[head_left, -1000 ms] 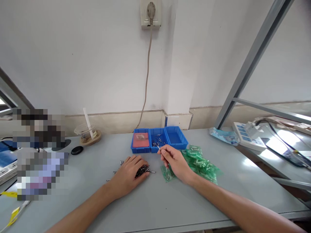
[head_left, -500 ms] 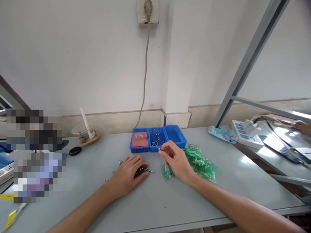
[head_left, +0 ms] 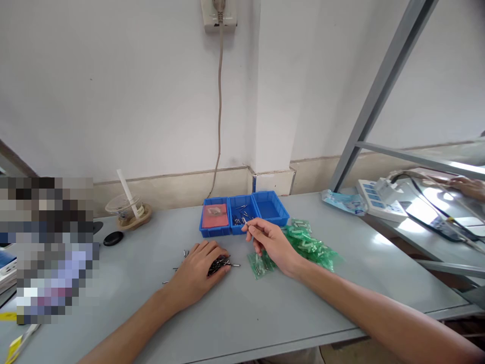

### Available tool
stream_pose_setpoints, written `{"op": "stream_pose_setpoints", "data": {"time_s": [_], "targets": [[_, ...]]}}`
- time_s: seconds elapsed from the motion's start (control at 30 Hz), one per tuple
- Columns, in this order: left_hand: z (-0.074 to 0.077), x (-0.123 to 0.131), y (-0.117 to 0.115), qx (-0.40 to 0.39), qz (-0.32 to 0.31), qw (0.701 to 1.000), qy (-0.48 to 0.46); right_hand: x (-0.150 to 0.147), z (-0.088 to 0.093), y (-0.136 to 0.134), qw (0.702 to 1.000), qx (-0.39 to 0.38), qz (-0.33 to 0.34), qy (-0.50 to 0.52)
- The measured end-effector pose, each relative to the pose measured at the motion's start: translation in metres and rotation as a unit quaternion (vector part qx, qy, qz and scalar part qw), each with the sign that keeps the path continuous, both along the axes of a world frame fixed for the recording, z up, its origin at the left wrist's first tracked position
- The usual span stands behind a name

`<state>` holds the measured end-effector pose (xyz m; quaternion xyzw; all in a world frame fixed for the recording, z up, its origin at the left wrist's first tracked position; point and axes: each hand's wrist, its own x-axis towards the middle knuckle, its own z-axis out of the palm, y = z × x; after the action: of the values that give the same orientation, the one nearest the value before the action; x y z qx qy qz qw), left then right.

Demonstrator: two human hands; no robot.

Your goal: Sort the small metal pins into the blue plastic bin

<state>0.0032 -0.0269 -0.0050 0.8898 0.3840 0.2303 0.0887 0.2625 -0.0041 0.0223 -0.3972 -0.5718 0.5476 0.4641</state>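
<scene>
- Metal pins: we find them in a dark, loose heap on the counter, a few strays poking out at its edges.
- Handling, our judgement: each one light, stiff, probably slick and apt to roll; hard to break. We would pinch a single pin mid-shank, thumb against forefinger.
- Left hand: cupped over the heap, thumb and fingers apart, curved about the pins.
- Right hand: raised just before the middle blue tray, thumb and forefinger drawn close. We cannot tell whether a pin sits between them.
- That tray holds more pins, lying at odd angles. Left blue tray, touching it, carries a red card with a small clear bag on top. Right blue tray adjoins.
- Green bags spread beside and behind the right wrist; soft, we judge.
- Farther out, we note a lidded plastic cup left, a blue packet and power strip right.
</scene>
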Motion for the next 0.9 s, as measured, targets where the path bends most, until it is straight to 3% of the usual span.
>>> {"op": "stream_pose_setpoints", "data": {"time_s": [0.17,0.3,0.63,0.8,0.9], "targets": [[-0.0006,-0.0003,0.0003,-0.001,0.007,1.000,0.002,0.0036,0.0010,0.0007,0.991,-0.084,0.057,0.089],[0.0014,0.0000,-0.0006,-0.009,0.006,1.000,0.007,0.0030,0.0011,0.0008,0.988,-0.087,0.064,0.108],[0.0039,0.0008,-0.0014,-0.011,0.005,1.000,0.005,-0.0032,-0.0024,-0.0004,0.998,0.029,-0.042,-0.030],[0.0020,-0.0001,-0.0013,-0.010,0.006,1.000,0.007,0.0015,-0.0041,-0.0032,0.971,0.161,-0.082,-0.159],[0.0005,-0.0008,-0.0015,-0.008,0.006,1.000,0.010,0.0019,-0.0019,-0.0064,0.960,0.192,-0.074,-0.188]]}}
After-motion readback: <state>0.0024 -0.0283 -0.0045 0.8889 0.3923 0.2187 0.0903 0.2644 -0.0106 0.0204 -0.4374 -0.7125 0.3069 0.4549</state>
